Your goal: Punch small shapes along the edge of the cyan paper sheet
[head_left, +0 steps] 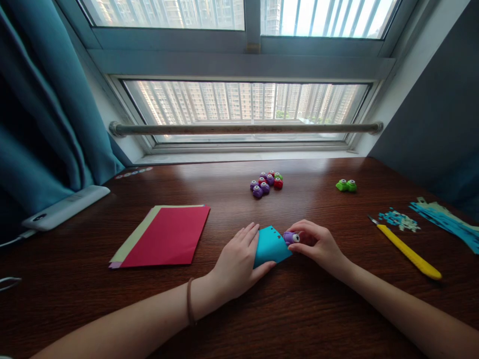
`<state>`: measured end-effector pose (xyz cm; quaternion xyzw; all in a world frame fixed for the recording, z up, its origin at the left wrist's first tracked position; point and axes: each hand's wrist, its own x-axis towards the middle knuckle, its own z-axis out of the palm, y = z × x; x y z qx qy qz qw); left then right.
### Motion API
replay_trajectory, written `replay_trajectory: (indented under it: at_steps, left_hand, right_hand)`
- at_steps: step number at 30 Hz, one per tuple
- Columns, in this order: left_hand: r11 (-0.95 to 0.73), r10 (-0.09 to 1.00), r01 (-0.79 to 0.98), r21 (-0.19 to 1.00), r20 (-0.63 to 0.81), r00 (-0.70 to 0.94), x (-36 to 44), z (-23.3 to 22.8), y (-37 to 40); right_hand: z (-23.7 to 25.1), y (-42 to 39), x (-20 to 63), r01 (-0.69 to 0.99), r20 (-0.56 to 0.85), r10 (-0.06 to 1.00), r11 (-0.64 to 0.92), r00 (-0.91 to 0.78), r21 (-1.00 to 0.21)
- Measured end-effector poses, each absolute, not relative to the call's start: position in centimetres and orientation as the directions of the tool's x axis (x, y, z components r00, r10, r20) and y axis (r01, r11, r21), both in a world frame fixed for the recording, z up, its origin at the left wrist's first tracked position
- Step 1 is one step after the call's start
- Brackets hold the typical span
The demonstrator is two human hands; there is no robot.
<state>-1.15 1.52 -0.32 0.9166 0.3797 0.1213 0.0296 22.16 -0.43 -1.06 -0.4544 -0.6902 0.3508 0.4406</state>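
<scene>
A folded piece of blue paper lies on the table with a row of small punched holes along its upper right edge. My left hand rests flat on its left side, fingers stretched out and thumb along the lower edge. At the paper's right edge, a small purple paper punch is pinched between the thumb and fingers of my right hand. Whether the paper sits inside the punch's slot I cannot tell. Some of my right fingers are hidden behind the others.
Several small punches cluster farther back, and two green punches stand at right. A yellow craft knife lies near paper bits and blue strips. At left are stacked coloured sheets and a white device.
</scene>
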Motion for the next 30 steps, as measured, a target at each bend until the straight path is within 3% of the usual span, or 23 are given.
replay_trajectory:
  at_steps: [7,30]
  left_hand:
    - [-0.705,0.708,0.694,0.149,0.220,0.671,-1.17,-0.40,1.44]
    - [-0.685,0.727,0.711,0.157,0.200,0.657,-1.20,-0.39,1.47]
  right_hand:
    - [-0.97,-0.63,22.11,0.356,0.359,0.906,0.419,-0.224,-0.835]
    - [-0.62,-0.79,21.89,0.384,0.326,0.907,0.411,-0.268,-0.827]
